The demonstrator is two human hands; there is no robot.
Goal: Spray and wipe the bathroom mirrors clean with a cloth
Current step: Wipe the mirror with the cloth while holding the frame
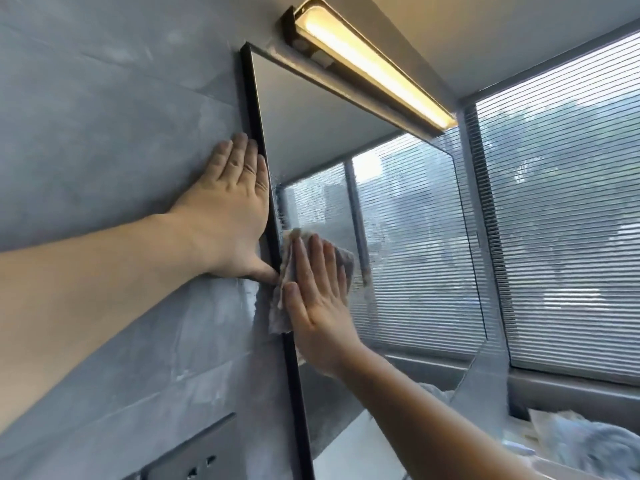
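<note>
Cloth: a pale crumpled cloth [281,308] is pinned flat against the mirror [311,133], close to the mirror's left edge and about halfway up it.
Cloth's long axis: up and down, following the black frame [256,109]; its lower end overlaps the frame.
Cloth relative to fingers: directly beneath them. It shows past the fingertips at the top and past the thumb on the frame side.
Right hand: the right hand [320,303] lies spread on the cloth, fingers [317,258] straight and pointing up, pressing rather than gripping.
Left hand: the left hand [225,209] rests flat on the grey tiled wall [104,98] just across the frame, fingers extended, holding nothing, thumb tip at the frame beside the cloth.
Nearer hand: the right, already on the cloth.
Glass to cover: fine spray droplets appear above and to the right of the fingers, so the next stroke probably runs that way.
Surroundings: a lit bar lamp [374,67] above the mirror, a window with slatted blinds [554,202] to the right, a socket plate [194,455] low on the wall.
</note>
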